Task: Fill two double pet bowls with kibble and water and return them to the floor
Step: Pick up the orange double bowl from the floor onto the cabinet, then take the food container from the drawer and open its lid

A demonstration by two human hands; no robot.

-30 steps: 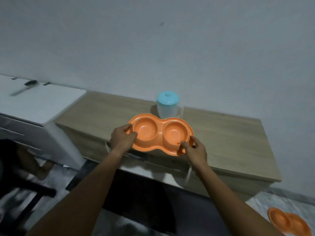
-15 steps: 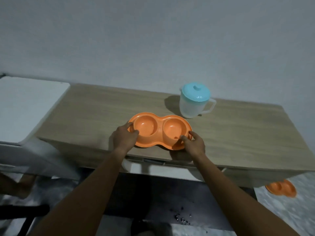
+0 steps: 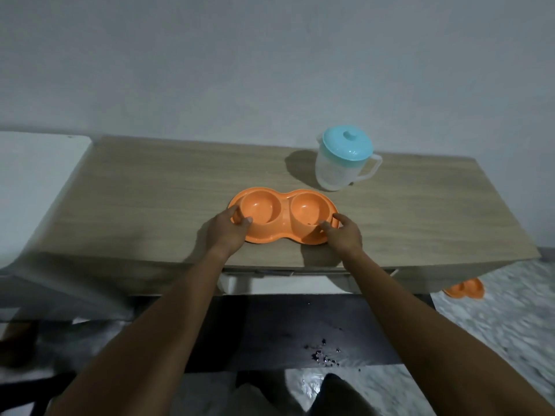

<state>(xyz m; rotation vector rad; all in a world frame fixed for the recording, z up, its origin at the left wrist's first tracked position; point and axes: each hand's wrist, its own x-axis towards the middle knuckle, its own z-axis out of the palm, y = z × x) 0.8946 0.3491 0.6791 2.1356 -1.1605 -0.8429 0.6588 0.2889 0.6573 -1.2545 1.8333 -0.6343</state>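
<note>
**A:** Orange plastic, a double pet bowl (image 3: 283, 217), rests flat on the wooden worktop (image 3: 150, 205) near its front edge. I have my left hand (image 3: 225, 234) curled over the bowl's left rim, thumb on top, and my right hand (image 3: 342, 235) gripping the right rim in the same way. Both hands are closed on the bowl.

**B:** Is anything in it?

**A:** Both wells look empty and dry, though a small dark speck shows in the right one. Neither well holds any kibble or water that I can see.

**B:** And the second bowl?

**A:** A second orange bowl (image 3: 465, 289) lies on the floor (image 3: 510, 325) to my right, partly hidden behind the worktop's corner. I cannot tell whether it holds anything.

**B:** What is there to fill them with?

**A:** A translucent jug (image 3: 342, 163) with a pale blue lid stands just behind the bowl, to the right. I cannot tell its contents. Small dark bits (image 3: 324, 355) are scattered on a black mat at my feet.

**B:** So how far along?

**A:** Early, I judge. One bowl is up on the worktop; filling both and setting them back down remains.
</note>
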